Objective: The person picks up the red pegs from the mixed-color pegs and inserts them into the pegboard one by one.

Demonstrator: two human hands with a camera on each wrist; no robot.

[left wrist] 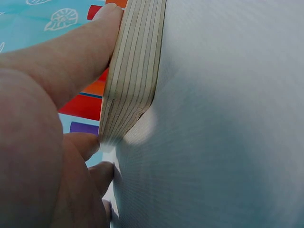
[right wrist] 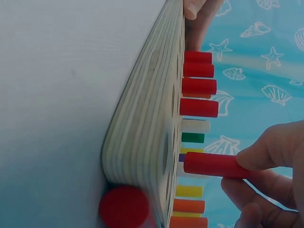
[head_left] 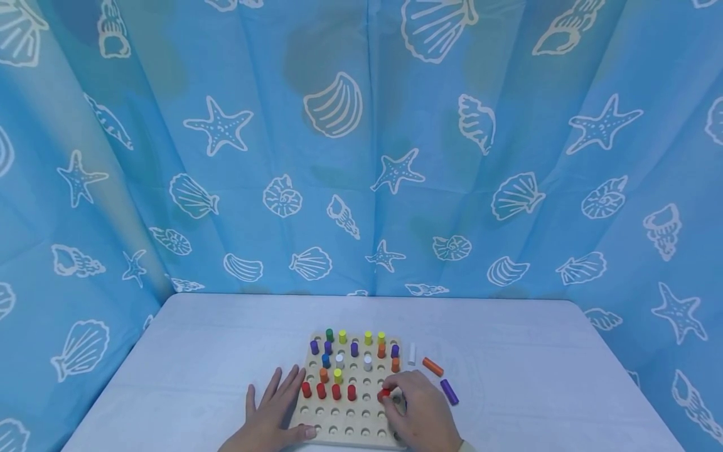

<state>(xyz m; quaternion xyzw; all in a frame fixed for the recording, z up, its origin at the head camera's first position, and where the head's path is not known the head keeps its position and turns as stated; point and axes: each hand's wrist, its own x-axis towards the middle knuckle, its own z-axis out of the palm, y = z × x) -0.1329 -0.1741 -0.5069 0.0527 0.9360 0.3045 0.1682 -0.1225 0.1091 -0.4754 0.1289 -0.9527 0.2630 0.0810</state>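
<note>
A wooden pegboard (head_left: 341,422) with rows of round holes lies on the table. My right hand (head_left: 423,408) pinches a red peg (right wrist: 211,164) between thumb and fingers over the right part of the board. In the right wrist view the peg's free end points at the board's face. Four fingers of my left hand (head_left: 271,411) are spread along the board's left side, and its thumb lies on the front left corner. A row of red pegs (head_left: 336,392) stands in the board. Behind it stand yellow pegs (head_left: 368,338), purple pegs (head_left: 354,349) and others.
Right of the board lie a white peg (head_left: 412,355), an orange peg (head_left: 432,366) and a purple peg (head_left: 449,392). Close against the board's edge, a red peg (right wrist: 123,206) shows end-on. A blue shell-patterned curtain (head_left: 361,220) hangs behind the white table (head_left: 226,333).
</note>
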